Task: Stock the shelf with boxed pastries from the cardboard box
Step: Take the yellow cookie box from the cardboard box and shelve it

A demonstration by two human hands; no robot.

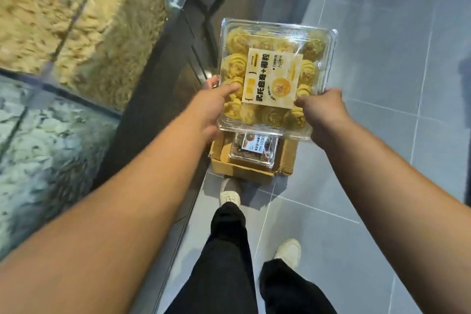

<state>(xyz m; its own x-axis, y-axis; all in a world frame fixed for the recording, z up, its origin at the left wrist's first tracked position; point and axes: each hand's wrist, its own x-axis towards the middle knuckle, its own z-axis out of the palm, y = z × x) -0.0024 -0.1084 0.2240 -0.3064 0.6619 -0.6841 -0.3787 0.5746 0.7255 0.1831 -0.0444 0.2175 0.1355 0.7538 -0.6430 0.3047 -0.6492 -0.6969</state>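
The pastry box [316,43] is clear, glossy plastic that catches the light along its ridged rim; its label [274,79] is matt cream paper with printed lettering. Below it the cardboard box [244,172] is plain brown corrugated board, dull and rough at its cut edges, and the smaller box [254,148] inside it is the same shiny clear plastic. The shelf [153,99] has a dark, smooth front with a faint sheen and glossy glass panels [76,96]. The floor [382,58] is grey tile, smooth and softly reflective. The trousers [229,250] are matt black cloth
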